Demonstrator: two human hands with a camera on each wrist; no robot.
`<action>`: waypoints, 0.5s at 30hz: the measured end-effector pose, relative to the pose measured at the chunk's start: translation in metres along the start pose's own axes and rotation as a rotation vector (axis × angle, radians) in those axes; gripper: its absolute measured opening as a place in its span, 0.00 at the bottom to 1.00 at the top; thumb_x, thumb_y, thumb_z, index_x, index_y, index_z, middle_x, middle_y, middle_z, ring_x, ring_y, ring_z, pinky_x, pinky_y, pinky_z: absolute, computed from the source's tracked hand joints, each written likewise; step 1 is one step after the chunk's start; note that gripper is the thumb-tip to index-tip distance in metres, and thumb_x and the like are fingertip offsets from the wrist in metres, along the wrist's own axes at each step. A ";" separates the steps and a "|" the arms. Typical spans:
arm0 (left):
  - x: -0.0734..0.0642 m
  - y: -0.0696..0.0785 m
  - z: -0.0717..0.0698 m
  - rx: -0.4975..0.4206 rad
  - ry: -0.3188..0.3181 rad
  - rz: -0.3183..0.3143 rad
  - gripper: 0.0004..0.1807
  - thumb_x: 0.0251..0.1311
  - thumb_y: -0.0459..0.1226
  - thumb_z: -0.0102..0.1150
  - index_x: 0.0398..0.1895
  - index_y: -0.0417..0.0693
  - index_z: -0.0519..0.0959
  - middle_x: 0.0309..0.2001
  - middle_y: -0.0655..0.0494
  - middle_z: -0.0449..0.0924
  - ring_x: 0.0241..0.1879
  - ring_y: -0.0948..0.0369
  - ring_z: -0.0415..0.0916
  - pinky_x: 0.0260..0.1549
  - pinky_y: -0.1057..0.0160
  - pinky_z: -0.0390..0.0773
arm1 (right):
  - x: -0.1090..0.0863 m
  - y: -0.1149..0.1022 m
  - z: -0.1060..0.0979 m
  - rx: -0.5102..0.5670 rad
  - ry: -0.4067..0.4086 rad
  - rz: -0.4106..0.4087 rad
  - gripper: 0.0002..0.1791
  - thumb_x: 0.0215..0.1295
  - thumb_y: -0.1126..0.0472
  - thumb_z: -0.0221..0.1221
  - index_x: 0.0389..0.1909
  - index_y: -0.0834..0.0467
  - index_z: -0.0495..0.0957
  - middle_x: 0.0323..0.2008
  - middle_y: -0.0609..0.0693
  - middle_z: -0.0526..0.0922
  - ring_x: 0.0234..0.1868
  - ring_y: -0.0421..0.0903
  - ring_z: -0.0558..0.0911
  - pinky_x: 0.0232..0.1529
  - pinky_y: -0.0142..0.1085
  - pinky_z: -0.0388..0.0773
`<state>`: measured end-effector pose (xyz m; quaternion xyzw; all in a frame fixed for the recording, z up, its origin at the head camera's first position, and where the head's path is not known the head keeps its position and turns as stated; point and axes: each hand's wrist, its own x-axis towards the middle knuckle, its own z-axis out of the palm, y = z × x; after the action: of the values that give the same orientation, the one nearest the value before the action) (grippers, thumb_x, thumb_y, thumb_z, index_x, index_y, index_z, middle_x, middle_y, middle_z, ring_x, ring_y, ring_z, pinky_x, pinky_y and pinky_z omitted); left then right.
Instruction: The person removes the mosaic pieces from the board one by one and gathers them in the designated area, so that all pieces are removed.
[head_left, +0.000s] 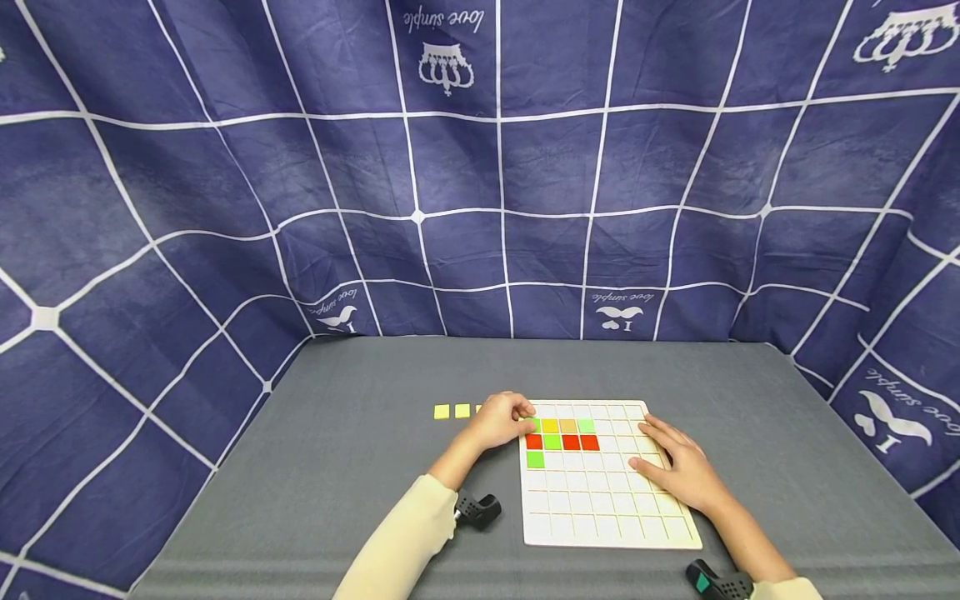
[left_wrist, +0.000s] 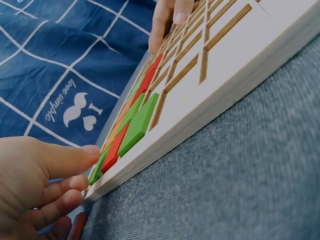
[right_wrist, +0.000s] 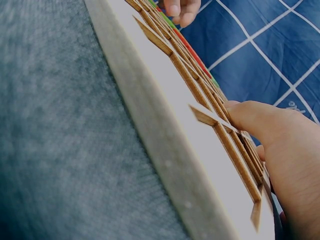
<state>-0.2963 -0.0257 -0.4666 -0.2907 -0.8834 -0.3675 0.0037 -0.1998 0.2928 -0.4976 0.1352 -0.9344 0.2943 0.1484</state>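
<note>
My left hand (head_left: 497, 421) is at the upper left corner of a white grid board (head_left: 600, 504). Its thumb and curled fingers pinch a small green tile (left_wrist: 98, 167) at the board's edge. More square tiles fill nearby cells: a yellow tile (head_left: 551, 426), an orange tile (head_left: 567, 426), a pale mint tile (head_left: 586, 426), several red and green ones below. On the board's right side lies my right hand (head_left: 682, 471), fingers spread; the thumb rests over the cells. Beside the left little finger a red piece (left_wrist: 77, 226) shows in the left wrist view.
Left of the board, pale yellow tiles (head_left: 442, 412) lie in a row on the grey cloth-covered table (head_left: 360, 433), partly hidden by my left hand. A blue curtain with white lines (head_left: 547, 167) hangs behind and at both sides. Black straps (head_left: 477, 508) sit at the wrists.
</note>
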 end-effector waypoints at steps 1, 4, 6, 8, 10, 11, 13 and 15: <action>0.000 0.000 0.000 0.010 0.001 0.006 0.08 0.52 0.34 0.71 0.35 0.43 0.83 0.31 0.58 0.76 0.31 0.66 0.72 0.34 0.70 0.72 | 0.000 0.000 0.000 0.000 0.000 0.000 0.36 0.58 0.50 0.67 0.63 0.65 0.72 0.65 0.64 0.68 0.64 0.68 0.65 0.57 0.64 0.57; 0.001 0.000 0.002 0.032 0.003 0.024 0.09 0.50 0.35 0.72 0.34 0.43 0.83 0.30 0.58 0.76 0.30 0.65 0.71 0.34 0.70 0.72 | 0.000 -0.001 0.000 0.000 0.003 -0.003 0.36 0.57 0.50 0.67 0.63 0.65 0.72 0.65 0.64 0.68 0.64 0.68 0.65 0.57 0.64 0.58; 0.002 0.000 0.002 0.042 0.003 0.035 0.10 0.49 0.35 0.73 0.34 0.43 0.83 0.30 0.57 0.76 0.30 0.65 0.72 0.34 0.70 0.72 | 0.000 -0.001 0.000 0.001 0.006 -0.007 0.36 0.57 0.50 0.67 0.63 0.65 0.72 0.65 0.64 0.68 0.64 0.68 0.66 0.57 0.64 0.58; 0.002 0.001 0.003 0.049 0.002 0.037 0.10 0.49 0.35 0.73 0.34 0.43 0.83 0.30 0.57 0.76 0.30 0.65 0.71 0.34 0.70 0.71 | 0.000 -0.001 0.000 0.001 0.009 -0.010 0.36 0.57 0.50 0.67 0.63 0.66 0.72 0.65 0.64 0.69 0.64 0.68 0.66 0.56 0.64 0.58; 0.003 0.002 0.003 0.054 0.001 0.033 0.10 0.49 0.35 0.73 0.34 0.43 0.84 0.29 0.57 0.75 0.30 0.65 0.70 0.33 0.70 0.71 | 0.000 -0.001 0.000 0.000 0.009 -0.011 0.36 0.57 0.50 0.67 0.63 0.66 0.72 0.64 0.64 0.69 0.64 0.68 0.66 0.56 0.64 0.58; 0.003 0.003 0.003 0.057 0.000 0.029 0.10 0.49 0.36 0.73 0.34 0.43 0.84 0.29 0.57 0.75 0.30 0.66 0.69 0.33 0.70 0.70 | 0.000 -0.001 0.000 0.001 0.009 -0.011 0.36 0.57 0.50 0.67 0.63 0.66 0.72 0.64 0.64 0.69 0.63 0.68 0.66 0.56 0.64 0.58; 0.004 0.004 0.003 0.061 -0.003 0.018 0.09 0.50 0.36 0.73 0.34 0.44 0.84 0.29 0.58 0.74 0.30 0.66 0.68 0.33 0.70 0.69 | 0.000 -0.001 0.000 -0.001 0.006 -0.008 0.36 0.57 0.50 0.67 0.63 0.66 0.72 0.65 0.64 0.69 0.64 0.68 0.66 0.56 0.64 0.58; 0.005 0.005 0.003 0.061 -0.003 0.015 0.09 0.50 0.36 0.73 0.35 0.44 0.85 0.29 0.59 0.73 0.30 0.66 0.67 0.32 0.70 0.69 | 0.000 -0.001 0.000 -0.002 0.004 -0.004 0.36 0.57 0.50 0.67 0.63 0.66 0.72 0.65 0.64 0.68 0.64 0.68 0.66 0.57 0.64 0.58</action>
<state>-0.2973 -0.0187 -0.4642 -0.2977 -0.8921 -0.3397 0.0143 -0.1991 0.2923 -0.4968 0.1361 -0.9342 0.2932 0.1509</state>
